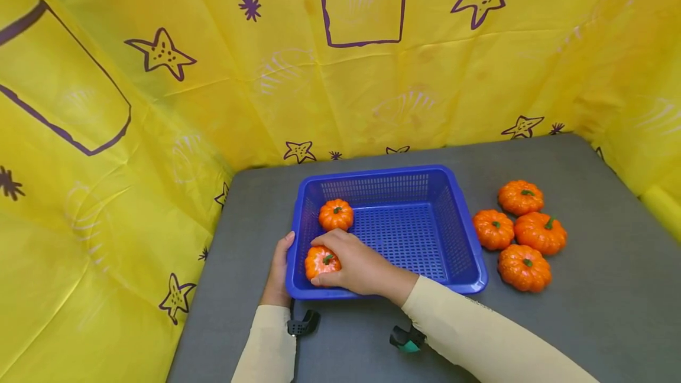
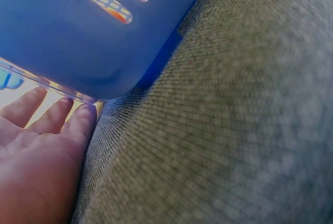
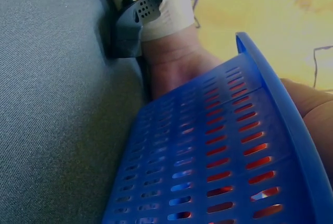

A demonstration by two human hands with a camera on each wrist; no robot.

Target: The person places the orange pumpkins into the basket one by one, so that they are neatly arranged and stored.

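A blue plastic basket point(image 1: 383, 291) with slotted walls sits on the grey table. Inside its near left corner, my right hand point(image 1: 360, 262) grips a small orange pumpkin point(image 1: 321, 263), fingers and thumb on either side. Just behind that one, a second small pumpkin point(image 1: 336, 215) rests in the far left part of the basket. My left hand point(image 1: 278, 270) touches the basket's outer left side, and in the left wrist view its fingers point(image 2: 78, 122) lie fairly straight against the blue wall. From the right wrist view, the basket wall hides the held pumpkin except for orange showing through the slots.
Several more small pumpkins point(image 1: 525, 268) sit in a cluster on the table, right of the basket. A yellow cloth point(image 1: 340, 93) with purple starfish drawings hangs behind and along the sides. The grey table surface point(image 1: 601, 306) extends to the right of the cluster.
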